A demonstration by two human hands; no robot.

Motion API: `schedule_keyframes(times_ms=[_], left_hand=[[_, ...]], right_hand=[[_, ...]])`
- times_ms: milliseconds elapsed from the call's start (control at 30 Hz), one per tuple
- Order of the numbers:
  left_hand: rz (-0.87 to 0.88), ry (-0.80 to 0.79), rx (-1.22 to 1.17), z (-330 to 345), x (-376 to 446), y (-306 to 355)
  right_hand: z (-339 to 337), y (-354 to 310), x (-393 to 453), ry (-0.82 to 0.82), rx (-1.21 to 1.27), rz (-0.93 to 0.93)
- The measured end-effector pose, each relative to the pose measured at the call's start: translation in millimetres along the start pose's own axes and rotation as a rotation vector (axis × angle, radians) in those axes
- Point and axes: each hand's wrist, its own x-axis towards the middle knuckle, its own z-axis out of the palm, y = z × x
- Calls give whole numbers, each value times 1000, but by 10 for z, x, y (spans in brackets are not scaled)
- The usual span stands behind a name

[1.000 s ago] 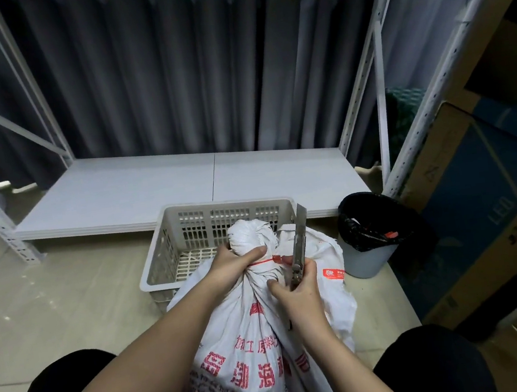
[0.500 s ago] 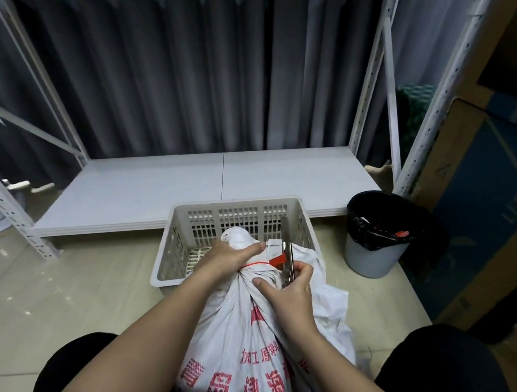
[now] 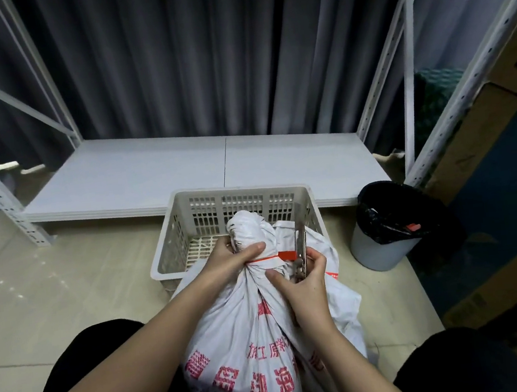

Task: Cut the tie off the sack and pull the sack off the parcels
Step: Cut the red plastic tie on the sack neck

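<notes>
My right hand [image 3: 305, 282] has brought the knife [image 3: 301, 249] down to the red tie [image 3: 277, 256], gripping it; my left hand [image 3: 236, 256] clamps the sack [image 3: 253, 335] neck. Cut looks imminent.

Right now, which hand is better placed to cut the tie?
Right. The right hand holds the cutter at the red tie; the left hand grips the sack neck.

Bare floor [image 3: 69, 298] lies open left of the sack [image 3: 243, 333]. The basket [image 3: 171, 238] stands close behind it, the bin [image 3: 382, 246] to its right, boxes [image 3: 493, 201] beyond.
</notes>
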Motion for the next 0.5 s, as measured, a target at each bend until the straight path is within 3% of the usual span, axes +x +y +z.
schedule_keyframes(times_ms=[67,200,333,500], left_hand=[[17,55,-80,43,56,-12],[40,101,-68,102,126,-18],[33,165,-44,143,171,-42],[42,162,-30,148,155,-30]], right_hand=[[-22,-30,4,16,71,-4],[-72,-165,-98,306,236,-92],[28,-207,-254,115,79,-199],[94,-108,-299,23,34,-123]])
